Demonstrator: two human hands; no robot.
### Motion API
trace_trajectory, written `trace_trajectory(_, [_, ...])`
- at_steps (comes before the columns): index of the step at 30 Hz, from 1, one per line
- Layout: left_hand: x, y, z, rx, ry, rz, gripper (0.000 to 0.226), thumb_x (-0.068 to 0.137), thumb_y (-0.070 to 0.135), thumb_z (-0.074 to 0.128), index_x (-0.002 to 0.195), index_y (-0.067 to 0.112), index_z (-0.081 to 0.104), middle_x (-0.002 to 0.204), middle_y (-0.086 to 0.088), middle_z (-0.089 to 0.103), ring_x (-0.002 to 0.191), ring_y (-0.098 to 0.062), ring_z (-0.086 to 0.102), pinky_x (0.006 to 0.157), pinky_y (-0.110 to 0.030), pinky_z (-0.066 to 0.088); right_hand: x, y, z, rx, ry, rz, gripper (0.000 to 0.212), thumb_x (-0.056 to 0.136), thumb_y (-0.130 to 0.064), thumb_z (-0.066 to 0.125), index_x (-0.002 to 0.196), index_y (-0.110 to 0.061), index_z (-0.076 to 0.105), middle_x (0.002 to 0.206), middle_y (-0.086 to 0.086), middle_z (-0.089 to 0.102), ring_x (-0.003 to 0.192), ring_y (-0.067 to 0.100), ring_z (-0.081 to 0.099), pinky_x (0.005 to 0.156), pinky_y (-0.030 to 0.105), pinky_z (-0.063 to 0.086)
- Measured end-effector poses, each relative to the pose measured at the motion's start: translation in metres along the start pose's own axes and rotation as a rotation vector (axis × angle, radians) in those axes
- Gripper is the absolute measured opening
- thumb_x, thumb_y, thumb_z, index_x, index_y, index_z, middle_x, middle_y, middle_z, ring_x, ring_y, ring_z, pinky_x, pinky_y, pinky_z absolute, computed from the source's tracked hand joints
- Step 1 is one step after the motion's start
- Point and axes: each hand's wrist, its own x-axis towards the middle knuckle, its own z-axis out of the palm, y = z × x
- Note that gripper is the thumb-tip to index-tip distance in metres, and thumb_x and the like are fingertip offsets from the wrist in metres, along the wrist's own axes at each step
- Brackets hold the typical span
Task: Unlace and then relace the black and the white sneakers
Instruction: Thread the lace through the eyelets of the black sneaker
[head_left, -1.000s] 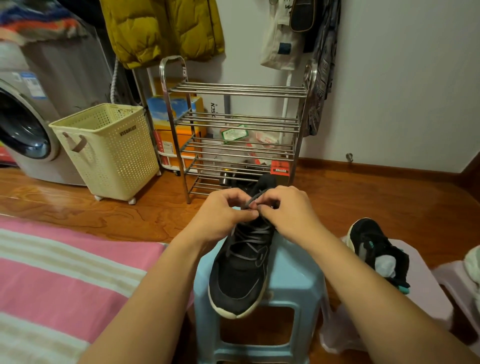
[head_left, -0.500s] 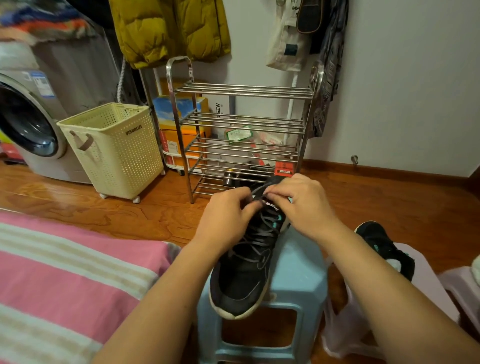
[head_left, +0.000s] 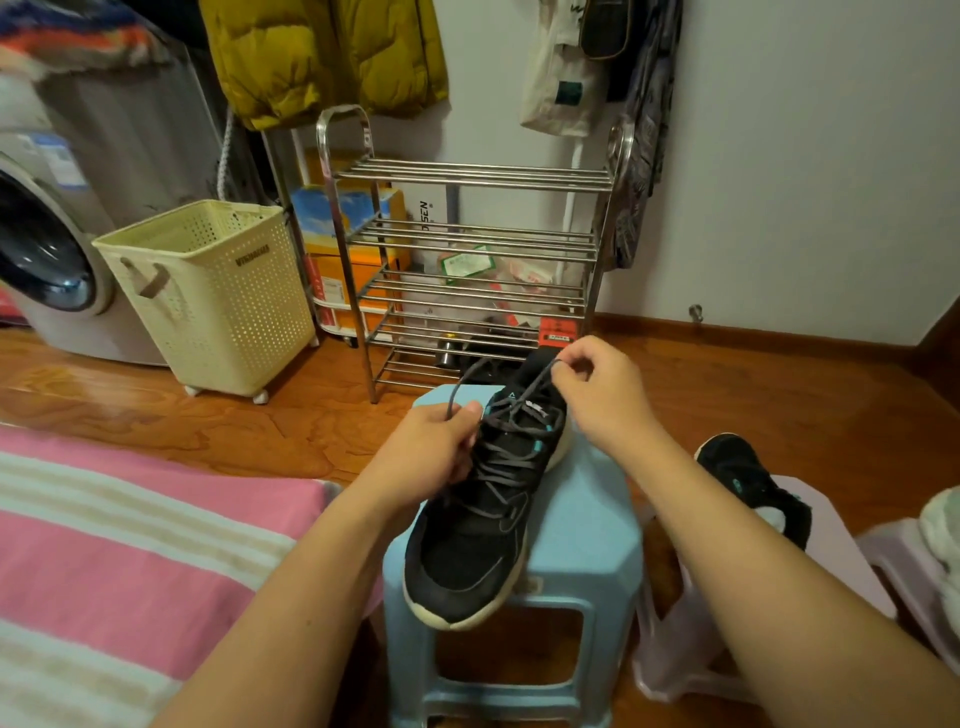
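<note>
**A:** Head view, only one. Status?

**B:** Black mesh sneaker with cream sole (head_left: 470, 525) lies on the light-blue plastic stool (head_left: 576, 525), toe near, heel far. Hands have split. A second ago both were bunched together over the tongue at the knot; now they're apart, each with a lace end.

**A:** Fingers?

**B:** Left hand (head_left: 431, 452) has its fingers curled narrow round one end of the dark grey lace (head_left: 511, 457), at the left of the tongue. Right hand (head_left: 597, 395) pinches the other end between thumb and forefinger, up at the far right, above the heel collar. Lace runs taut-ish from both to the top eyelets.

**A:** So the bow is out?

**B:** Looks like it. No loops visible, just two free ends. Crossings lower down are still threaded, so my read: unlacing has only started, top rows next.

**A:** Other shoes?

**B:** Second black sneaker with teal trim (head_left: 753, 488) sits on a pale lilac plastic stool (head_left: 831, 525) to the right, well apart, untouched. Something white at the right edge (head_left: 943, 525), cut off; can't tell if it's the white sneaker.

**A:** Risk?

**B:** Neither hand pins the shoe. A hard pull could drag it off the stool.
</note>
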Motion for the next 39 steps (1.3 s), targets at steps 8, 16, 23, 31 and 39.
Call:
trace_trajectory(8, [0.0, 0.002, -0.004, 0.063, -0.042, -0.108, 0.039, 0.105, 0.036, 0.051, 0.07, 0.019, 0.05, 0.05, 0.007, 0.044, 0.052, -0.012, 0.046, 0.071, -0.036, 0.04, -0.001, 0.011, 0.0, -0.418, 0.121, -0.219, 0.016, 0.08, -0.002, 0.06, 0.081, -0.013, 0.049, 0.076, 0.001, 0.049, 0.069, 0.023, 0.046, 0.059, 0.039, 0.039])
trace_trajectory(16, [0.006, 0.001, 0.002, 0.158, 0.108, -0.076, 0.039, 0.108, 0.031, 0.044, 0.074, 0.016, 0.055, 0.061, 0.0, 0.052, 0.063, -0.017, 0.053, 0.063, -0.032, 0.041, -0.003, 0.016, -0.008, -0.375, 0.078, -0.139, 0.017, 0.094, -0.014, 0.064, 0.08, -0.013, 0.055, 0.074, -0.002, 0.055, 0.069, 0.018, 0.052, 0.059, 0.035, 0.042])
trace_trajectory(23, [0.007, 0.014, 0.001, -0.092, 0.251, 0.021, 0.026, 0.109, 0.021, 0.039, 0.107, 0.017, 0.064, 0.08, -0.002, 0.07, 0.082, -0.015, 0.065, 0.073, -0.03, 0.047, -0.001, 0.001, -0.012, 0.037, 0.072, -0.084, 0.009, 0.089, -0.016, 0.073, 0.083, -0.016, 0.066, 0.075, -0.004, 0.058, 0.065, 0.01, 0.046, 0.059, 0.02, 0.04])
trace_trajectory(31, [0.017, 0.027, 0.043, 0.522, 0.082, 0.306, 0.033, 0.092, 0.031, 0.055, 0.124, 0.025, 0.048, 0.099, 0.002, 0.066, 0.091, -0.022, 0.065, 0.084, -0.043, 0.052, -0.01, -0.037, -0.005, 0.205, -0.065, -0.177, 0.019, 0.086, -0.014, 0.077, 0.098, -0.028, 0.073, 0.1, -0.006, 0.069, 0.068, -0.005, 0.054, 0.068, 0.015, 0.041])
trace_trajectory(39, [0.012, 0.029, 0.024, 0.116, 0.07, 0.177, 0.041, 0.108, 0.036, 0.042, 0.094, 0.016, 0.076, 0.08, 0.001, 0.076, 0.081, -0.012, 0.073, 0.079, -0.029, 0.058, -0.009, -0.026, -0.025, -0.101, -0.23, -0.083, 0.024, 0.099, -0.031, 0.056, 0.093, -0.019, 0.076, 0.071, 0.002, 0.07, 0.069, 0.008, 0.063, 0.066, 0.029, 0.049])
